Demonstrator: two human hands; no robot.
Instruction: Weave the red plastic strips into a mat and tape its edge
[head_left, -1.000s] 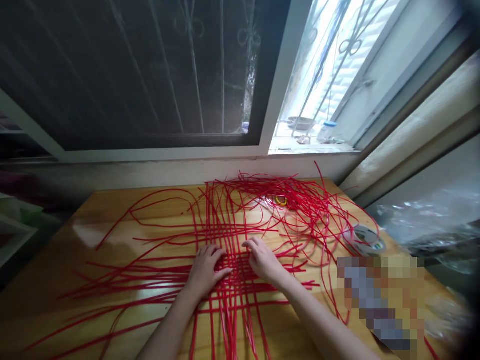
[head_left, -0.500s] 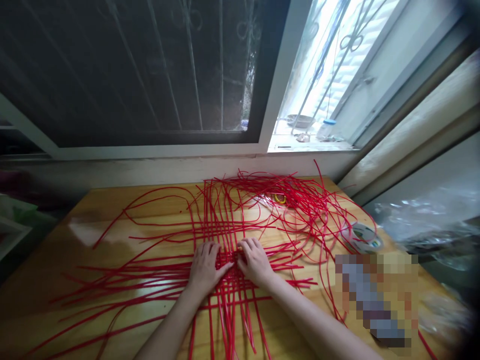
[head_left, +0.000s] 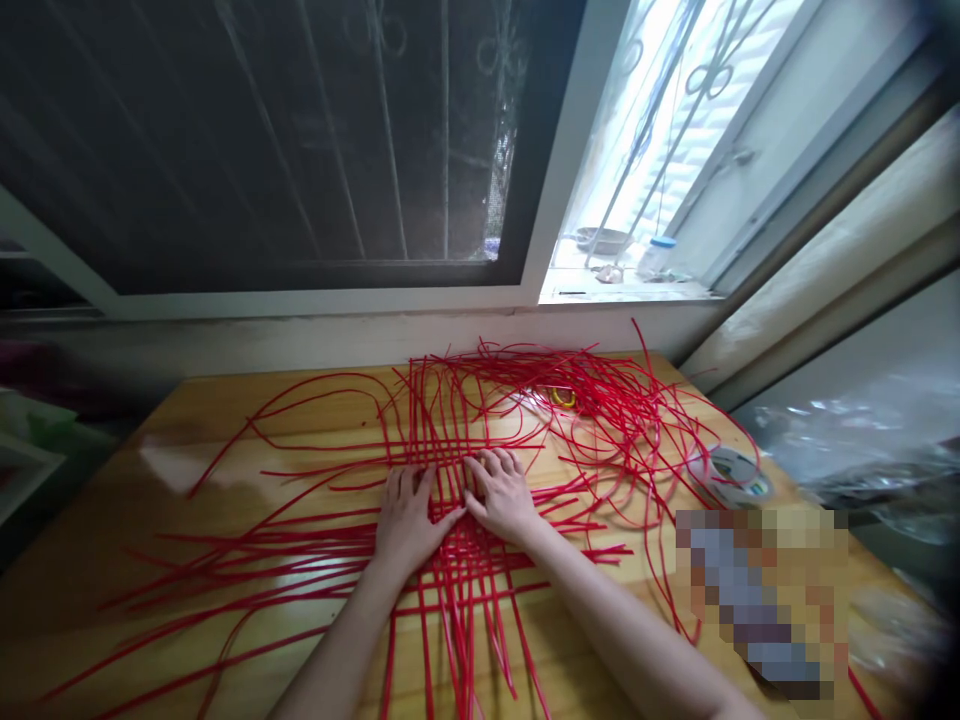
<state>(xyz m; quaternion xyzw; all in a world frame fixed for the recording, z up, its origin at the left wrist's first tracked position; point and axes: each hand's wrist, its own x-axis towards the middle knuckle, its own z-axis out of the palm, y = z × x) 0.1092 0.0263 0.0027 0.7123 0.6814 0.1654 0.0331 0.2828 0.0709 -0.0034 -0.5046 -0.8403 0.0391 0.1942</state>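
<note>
Apparent weaving step: left hand [head_left: 409,532] and right hand [head_left: 507,502] lie over crossed red strands [head_left: 466,552], fingers' [head_left: 392,488] grip indeterminable; next move likely calls for even snugging

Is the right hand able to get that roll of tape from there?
Probably yes, with a stretch to its right: the roll of tape is mostly uncovered. Loose red strands lie between it and the right hand, though, and some seem to cross its rim.

Apparently a home: wooden table [head_left: 577,680] by a barred window [head_left: 416,150]
</note>
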